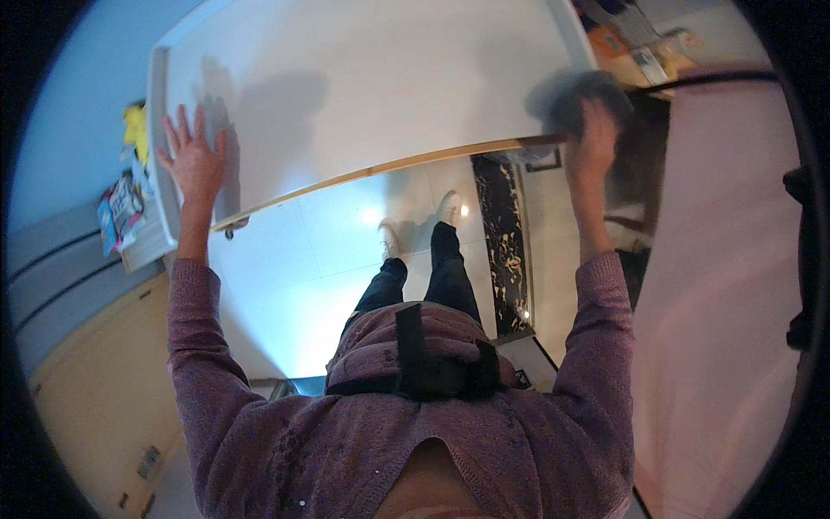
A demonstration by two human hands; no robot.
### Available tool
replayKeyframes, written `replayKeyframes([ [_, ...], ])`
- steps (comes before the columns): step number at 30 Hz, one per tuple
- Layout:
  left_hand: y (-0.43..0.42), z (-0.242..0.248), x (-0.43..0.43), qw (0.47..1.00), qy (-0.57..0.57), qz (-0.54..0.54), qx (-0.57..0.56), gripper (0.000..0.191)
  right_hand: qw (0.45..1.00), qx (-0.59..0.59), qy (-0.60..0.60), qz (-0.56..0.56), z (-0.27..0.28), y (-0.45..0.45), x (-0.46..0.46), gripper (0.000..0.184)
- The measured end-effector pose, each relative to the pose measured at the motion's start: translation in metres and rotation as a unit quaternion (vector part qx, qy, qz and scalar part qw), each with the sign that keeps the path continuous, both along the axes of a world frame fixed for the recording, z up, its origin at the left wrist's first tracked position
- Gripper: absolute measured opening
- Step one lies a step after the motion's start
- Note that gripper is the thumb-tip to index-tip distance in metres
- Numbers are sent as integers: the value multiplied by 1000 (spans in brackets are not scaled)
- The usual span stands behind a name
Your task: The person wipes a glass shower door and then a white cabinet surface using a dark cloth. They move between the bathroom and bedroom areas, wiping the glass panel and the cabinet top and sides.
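A broad white panel (376,84) with raised side rims and a bare wood-coloured front edge stretches before me. My left hand (194,159) is by its left side, fingers spread, apparently resting on the surface near the rim. Nothing is held in it. At the panel's right front corner my right hand (595,139) grips a dark grey cloth (574,97). Both that hand and the cloth are motion-blurred. The cloth covers part of the right rim, and its underside is hidden.
Below the panel lies a glossy tiled floor (292,259) with a dark marbled strip (499,240). Packets (123,207) lie beyond the left rim. A pink sheet-like surface (720,227) hangs or stands at right. Several small items (648,61) sit at upper right.
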State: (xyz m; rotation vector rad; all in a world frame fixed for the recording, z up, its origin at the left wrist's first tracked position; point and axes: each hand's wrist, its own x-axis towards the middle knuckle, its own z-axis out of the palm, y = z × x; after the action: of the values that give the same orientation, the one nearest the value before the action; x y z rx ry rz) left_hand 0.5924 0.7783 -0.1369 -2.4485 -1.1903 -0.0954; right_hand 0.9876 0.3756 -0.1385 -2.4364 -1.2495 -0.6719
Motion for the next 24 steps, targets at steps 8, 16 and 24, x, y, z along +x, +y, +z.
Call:
replayKeyframes([
  [8, 39, -10, -119, 914, -274, 102, -280, 63, 975, -65, 100, 189, -18, 116, -146, 69],
  [16, 24, -17, -110, 913, -306, 132, -236, 50, 869, -135, 134, 457, -13, 253, -347, 59],
  [24, 39, -42, -115, 925, -275, 137, -223, 48, 883, -80, 82, 456, -29, 258, -347, 39],
])
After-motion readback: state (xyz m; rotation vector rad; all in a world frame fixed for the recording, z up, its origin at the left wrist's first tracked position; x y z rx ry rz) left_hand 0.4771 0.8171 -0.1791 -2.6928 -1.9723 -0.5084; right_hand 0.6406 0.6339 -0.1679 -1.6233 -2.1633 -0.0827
